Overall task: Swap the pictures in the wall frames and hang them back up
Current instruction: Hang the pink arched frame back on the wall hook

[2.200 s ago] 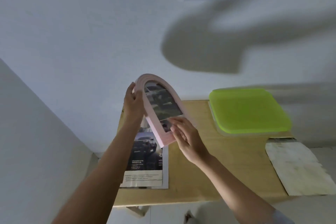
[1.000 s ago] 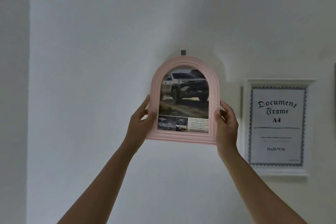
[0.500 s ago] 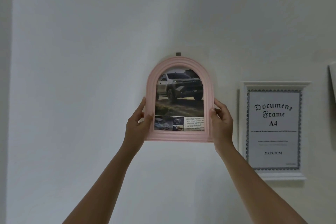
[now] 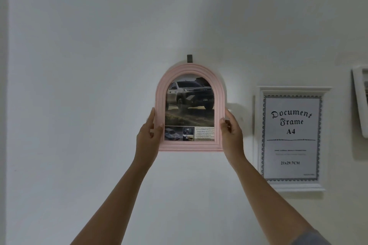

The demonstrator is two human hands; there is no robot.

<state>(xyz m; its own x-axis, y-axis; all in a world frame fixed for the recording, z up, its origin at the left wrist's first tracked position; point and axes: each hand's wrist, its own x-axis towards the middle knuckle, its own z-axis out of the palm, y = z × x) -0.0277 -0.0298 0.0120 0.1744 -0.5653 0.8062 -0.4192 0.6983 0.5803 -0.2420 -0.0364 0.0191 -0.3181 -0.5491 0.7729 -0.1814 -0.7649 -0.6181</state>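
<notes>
We grip the pink arched frame (image 4: 190,108) by both sides, left hand (image 4: 148,135) and right hand (image 4: 232,135), just under the wall hook (image 4: 189,58); next, its hanger must catch.

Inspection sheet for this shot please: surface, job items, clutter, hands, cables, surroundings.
Surface: white wall with a small dark hook.
Job's things: pink arched frame holds the car picture, upright, its top just under the hook; hung or not, cannot tell. White document frame is on the wall to its right, holding a placeholder sheet.
Clutter: nothing seen.
Grippers: left hand grips the pink frame's left edge, right hand its right edge.
Cables: nothing seen.
Surroundings: part of another white frame, tilted, at the right border.
</notes>
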